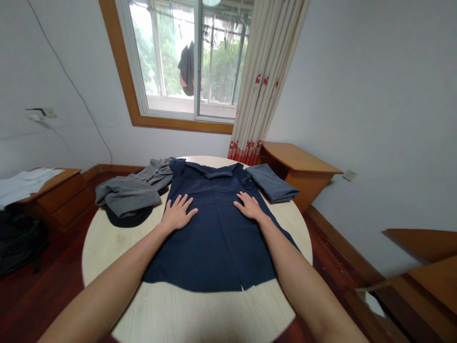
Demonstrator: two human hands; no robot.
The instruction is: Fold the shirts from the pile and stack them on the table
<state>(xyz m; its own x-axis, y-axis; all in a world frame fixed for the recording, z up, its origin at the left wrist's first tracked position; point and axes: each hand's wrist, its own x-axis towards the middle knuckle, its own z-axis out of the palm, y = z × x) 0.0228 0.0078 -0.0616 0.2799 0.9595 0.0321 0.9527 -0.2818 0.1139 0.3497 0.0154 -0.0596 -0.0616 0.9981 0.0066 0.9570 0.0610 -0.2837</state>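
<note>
A dark navy short-sleeved shirt (210,243) lies spread out front side up, its collar at the far end and its hem toward me. Flat on its left side rests my left hand (177,213), fingers spread. My right hand (250,206) presses on the shirt's right side, with the fingers stretched out and holding nothing. Both sleeves sit bunched near the collar. Beyond my right hand is a folded blue-grey garment (273,182). Left of the shirt, a rumpled grey garment (130,193) is heaped over a black one (130,220).
Everything lies on a round pale wooden table (193,312). A wooden desk (300,157) stands behind it at the right, beside a long curtain (266,81) and a window. At the left are a low cabinet (57,205) with white cloth or paper on top and a black bag (19,243).
</note>
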